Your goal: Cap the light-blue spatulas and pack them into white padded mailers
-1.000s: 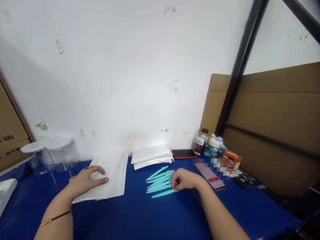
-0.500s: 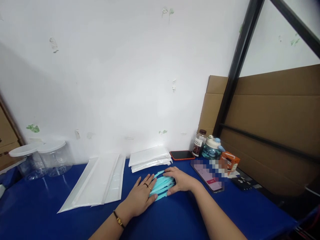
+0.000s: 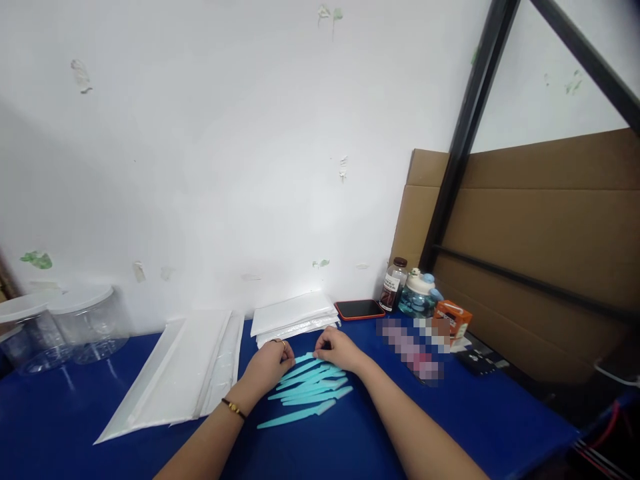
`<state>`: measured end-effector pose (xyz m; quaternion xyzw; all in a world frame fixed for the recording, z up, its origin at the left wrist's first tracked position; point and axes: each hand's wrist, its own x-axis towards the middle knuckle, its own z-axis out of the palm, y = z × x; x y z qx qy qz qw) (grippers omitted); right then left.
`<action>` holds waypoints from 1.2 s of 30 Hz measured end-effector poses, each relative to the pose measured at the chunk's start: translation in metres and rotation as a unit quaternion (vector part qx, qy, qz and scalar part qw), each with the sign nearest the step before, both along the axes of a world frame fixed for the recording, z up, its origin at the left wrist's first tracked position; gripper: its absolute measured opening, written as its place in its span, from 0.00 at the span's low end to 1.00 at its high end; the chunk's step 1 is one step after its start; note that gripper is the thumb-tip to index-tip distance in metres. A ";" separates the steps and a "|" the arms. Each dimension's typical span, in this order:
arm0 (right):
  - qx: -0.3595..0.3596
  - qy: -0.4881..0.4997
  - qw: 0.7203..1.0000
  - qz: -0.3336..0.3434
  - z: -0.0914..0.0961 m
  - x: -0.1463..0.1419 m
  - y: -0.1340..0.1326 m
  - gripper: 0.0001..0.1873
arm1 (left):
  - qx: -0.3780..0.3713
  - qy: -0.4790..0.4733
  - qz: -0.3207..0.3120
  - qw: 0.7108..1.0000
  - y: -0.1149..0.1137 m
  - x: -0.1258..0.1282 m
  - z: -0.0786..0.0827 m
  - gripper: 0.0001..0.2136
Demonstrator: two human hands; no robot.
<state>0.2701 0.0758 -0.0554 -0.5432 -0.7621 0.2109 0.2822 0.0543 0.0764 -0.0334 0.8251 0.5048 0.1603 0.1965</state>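
Note:
Several teal plastic knives (image 3: 306, 387) lie fanned out on the blue table cover (image 3: 100, 453). My left hand (image 3: 267, 365) rests at the far left end of the pile with its fingers curled onto the sticks; a ring and a bracelet show. My right hand (image 3: 337, 348) is at the far end of the pile, fingers pinched together over the tips. One knife (image 3: 295, 417) lies a little apart, nearest to me. What each hand grips under its fingers is hidden.
A long stack of white plastic bags (image 3: 180, 373) lies to the left, a smaller white stack (image 3: 293, 313) behind the pile. Clear jars (image 3: 87, 323) stand far left. A phone (image 3: 359, 309), a brown bottle (image 3: 393, 285), a blue-lidded jar (image 3: 417, 293), an orange box (image 3: 451, 320) and cardboard (image 3: 540, 247) stand to the right.
My left hand left the white bags and came to the teal pile. Both hands pressed flat on the pile, then drew to its far end with fingers curled. The knives now lie more spread out.

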 end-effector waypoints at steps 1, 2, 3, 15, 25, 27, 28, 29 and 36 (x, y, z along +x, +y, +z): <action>-0.006 0.003 1.000 0.001 0.000 -0.001 0.001 0.08 | -0.002 -0.001 0.009 1.000 0.002 0.001 -0.001 0.07; -0.011 0.007 1.000 0.007 0.000 -0.001 0.002 0.08 | -0.003 -0.004 0.014 1.000 0.003 0.001 -0.003 0.07; -0.015 0.011 1.000 0.017 0.000 0.000 0.003 0.08 | -0.001 -0.008 0.016 1.000 0.004 0.001 -0.005 0.07; 0.020 0.042 0.999 -0.021 0.015 0.034 -0.001 0.11 | 0.058 -0.033 0.031 0.997 0.003 -0.002 -0.002 0.09; -0.034 -0.066 0.995 0.060 0.020 0.012 -0.012 0.05 | 0.004 0.013 -0.028 1.000 -0.005 0.009 -0.001 0.07; -0.023 -0.059 0.996 0.068 0.017 0.014 -0.009 0.04 | 0.000 0.018 -0.019 1.000 -0.003 0.009 0.000 0.06; -0.016 -0.052 0.996 0.069 0.016 0.015 -0.008 0.04 | 0.004 0.022 -0.011 1.000 -0.003 0.008 0.001 0.06; -0.011 -0.043 0.997 0.067 0.014 0.018 -0.006 0.04 | 0.011 0.026 -0.002 1.000 -0.002 0.007 0.001 0.06; 0.015 0.011 1.000 -0.006 0.021 0.036 -0.005 0.05 | 0.051 0.026 0.039 0.998 0.000 -0.005 0.008 0.07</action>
